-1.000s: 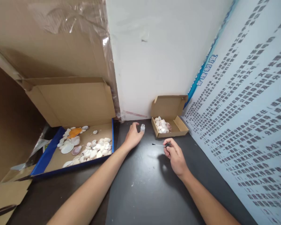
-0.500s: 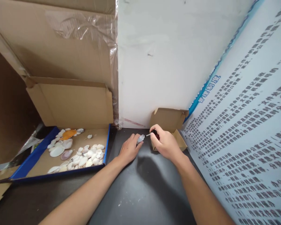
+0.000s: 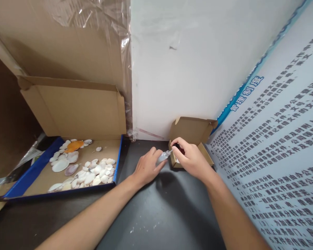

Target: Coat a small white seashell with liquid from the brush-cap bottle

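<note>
Between its thumb and fingers, my left hand (image 3: 149, 166) grips a small clear bottle (image 3: 162, 158), tilted with its open neck toward the right. My right hand (image 3: 190, 156) pinches a black cap (image 3: 177, 146) with a thin light applicator, whose tip is at the bottle's mouth. Whether the tip is inside the neck is too small to tell. Just behind my right hand stands a small open cardboard box (image 3: 205, 154), partly hidden by that hand.
At the left lies an open blue-edged box (image 3: 117, 161) with many white shells (image 3: 101, 172) and an orange shell (image 3: 74, 146). A white wall panel (image 3: 172, 80) stands behind, and a printed poster (image 3: 271, 139) leans along the right.
The bottle and the applicator have come together, where a small gap was between them. More of the bottle shows past my left fingers. The view has shifted slightly.
</note>
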Action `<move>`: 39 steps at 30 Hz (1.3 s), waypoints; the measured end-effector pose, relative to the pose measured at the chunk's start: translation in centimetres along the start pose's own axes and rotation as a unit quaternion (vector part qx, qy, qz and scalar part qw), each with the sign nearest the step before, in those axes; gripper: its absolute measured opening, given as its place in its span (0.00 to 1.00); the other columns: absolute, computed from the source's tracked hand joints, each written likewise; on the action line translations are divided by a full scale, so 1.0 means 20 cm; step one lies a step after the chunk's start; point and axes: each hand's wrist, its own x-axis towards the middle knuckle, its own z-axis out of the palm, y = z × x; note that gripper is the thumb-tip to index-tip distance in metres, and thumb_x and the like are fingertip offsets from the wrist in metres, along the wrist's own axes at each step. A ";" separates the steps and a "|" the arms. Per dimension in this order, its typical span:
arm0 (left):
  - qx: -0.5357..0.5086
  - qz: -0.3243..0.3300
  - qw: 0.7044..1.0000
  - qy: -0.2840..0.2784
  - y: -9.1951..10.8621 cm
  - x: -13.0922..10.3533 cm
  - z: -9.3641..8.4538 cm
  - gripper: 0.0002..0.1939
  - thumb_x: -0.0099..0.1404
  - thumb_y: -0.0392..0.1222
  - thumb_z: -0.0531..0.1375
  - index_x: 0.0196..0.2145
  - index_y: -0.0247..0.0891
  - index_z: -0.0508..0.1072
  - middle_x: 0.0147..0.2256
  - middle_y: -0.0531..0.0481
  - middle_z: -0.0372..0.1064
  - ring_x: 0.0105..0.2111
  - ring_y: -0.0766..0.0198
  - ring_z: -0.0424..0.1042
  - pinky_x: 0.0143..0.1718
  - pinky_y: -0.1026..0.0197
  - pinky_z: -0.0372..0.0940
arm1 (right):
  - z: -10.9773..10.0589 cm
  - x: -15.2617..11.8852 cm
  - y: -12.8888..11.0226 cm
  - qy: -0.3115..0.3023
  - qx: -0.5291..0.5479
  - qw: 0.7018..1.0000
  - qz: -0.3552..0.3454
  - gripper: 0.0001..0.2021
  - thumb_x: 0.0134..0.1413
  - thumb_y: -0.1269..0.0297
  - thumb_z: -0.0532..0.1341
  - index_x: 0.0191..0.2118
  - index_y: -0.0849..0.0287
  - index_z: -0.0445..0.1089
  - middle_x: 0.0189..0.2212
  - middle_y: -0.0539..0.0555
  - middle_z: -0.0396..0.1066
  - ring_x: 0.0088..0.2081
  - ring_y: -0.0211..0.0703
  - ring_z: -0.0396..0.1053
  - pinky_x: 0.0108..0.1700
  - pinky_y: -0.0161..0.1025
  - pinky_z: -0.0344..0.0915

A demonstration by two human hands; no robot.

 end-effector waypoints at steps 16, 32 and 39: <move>-0.031 0.013 0.999 0.035 0.02 -0.01 -0.01 0.13 0.69 0.52 0.50 0.37 0.41 0.65 0.33 0.54 0.62 0.31 0.65 0.65 0.31 0.63 0.56 | -0.03 -0.02 -0.04 0.018 -0.025 0.997 -0.072 0.06 0.55 0.69 0.59 0.38 0.57 0.72 0.21 0.45 0.62 0.24 0.36 0.61 0.29 0.34 0.56; -0.027 0.024 0.999 0.026 0.03 -0.02 -0.01 0.13 0.69 0.53 0.50 0.39 0.42 0.65 0.34 0.53 0.62 0.32 0.64 0.66 0.32 0.63 0.57 | -0.02 -0.01 -0.02 -0.012 -0.026 0.998 -0.059 0.07 0.55 0.69 0.57 0.35 0.58 0.74 0.19 0.45 0.64 0.22 0.35 0.62 0.26 0.33 0.55; -0.035 0.011 0.999 0.018 0.03 -0.01 -0.01 0.13 0.68 0.52 0.50 0.39 0.42 0.65 0.35 0.53 0.63 0.33 0.64 0.66 0.34 0.62 0.58 | -0.06 -0.02 -0.04 0.001 -0.028 0.998 -0.050 0.07 0.55 0.67 0.57 0.34 0.58 0.73 0.18 0.46 0.64 0.21 0.36 0.60 0.25 0.33 0.54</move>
